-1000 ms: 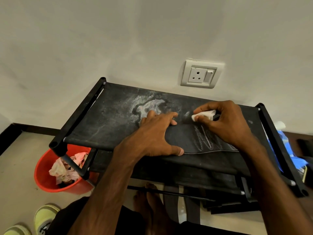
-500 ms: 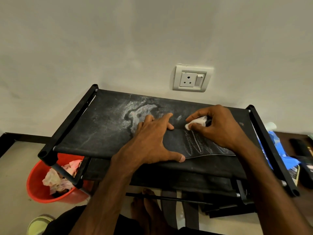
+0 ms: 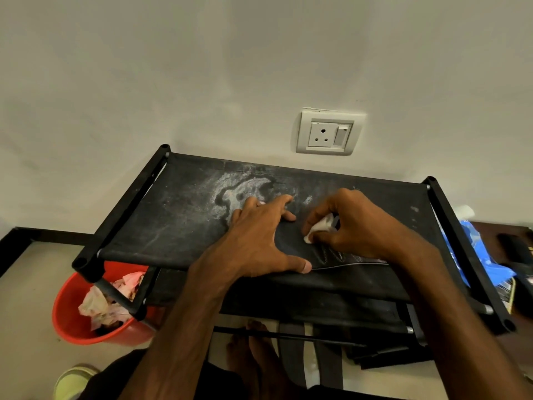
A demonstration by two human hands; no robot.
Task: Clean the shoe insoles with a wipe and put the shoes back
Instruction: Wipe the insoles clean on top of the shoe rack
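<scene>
While round wipe (image 3: 318, 230), right fingers (image 3: 320, 210) on insole (image 3: 294, 246).

insole (image 3: 331, 256): toe end under the left hand (image 3: 259, 241), heel end under the right wrist.
wipe (image 3: 318, 230): mostly tucked inside the fingers of the right hand (image 3: 357, 223).
yellow-green shoe (image 3: 72, 383): cut by the bottom edge.
blue packet (image 3: 484, 261): partly behind the rack frame (image 3: 458, 241); print unreadable.

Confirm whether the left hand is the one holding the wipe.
No: the right hand pinches the white wipe, while the left hand lies flat on the black insole.
</scene>
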